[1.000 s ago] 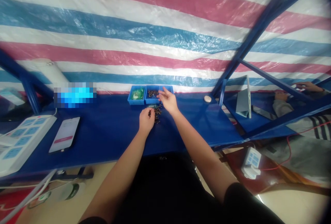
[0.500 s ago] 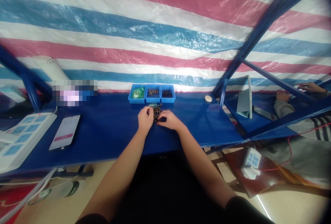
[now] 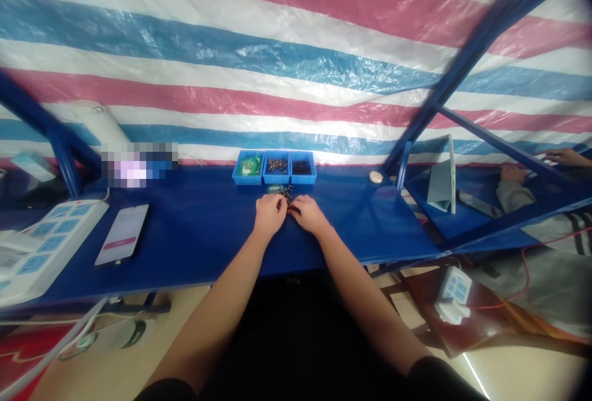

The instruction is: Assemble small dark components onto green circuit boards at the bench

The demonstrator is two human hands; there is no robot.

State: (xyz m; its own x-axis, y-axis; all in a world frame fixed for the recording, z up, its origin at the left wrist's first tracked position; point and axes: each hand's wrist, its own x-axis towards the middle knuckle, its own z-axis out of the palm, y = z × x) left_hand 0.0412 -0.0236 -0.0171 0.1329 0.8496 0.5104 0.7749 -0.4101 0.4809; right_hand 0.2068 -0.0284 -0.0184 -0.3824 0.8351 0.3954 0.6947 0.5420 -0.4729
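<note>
My left hand (image 3: pixel 269 213) and my right hand (image 3: pixel 309 213) rest close together on the blue table (image 3: pixel 194 234), fingers curled and pinched at a small heap of dark parts (image 3: pixel 287 194) between them. What each pinch holds is too small to make out. A small green piece (image 3: pixel 275 189) lies just beyond the heap. Behind it stand three small blue bins: the left bin (image 3: pixel 250 168) with green items, the middle bin (image 3: pixel 276 167) with dark metal parts, the right bin (image 3: pixel 302 168) with black parts.
A phone (image 3: pixel 123 234) and a white power strip (image 3: pixel 39 250) lie at the left. A small round white object (image 3: pixel 375 176) sits at the right. Another person's hands (image 3: pixel 513 173) work at the neighbouring bench beyond a blue frame post (image 3: pixel 430 111). A striped tarp hangs behind.
My right hand came back from the blue bins to the heap of parts and closed up against my left hand. The left hand stayed at the heap.
</note>
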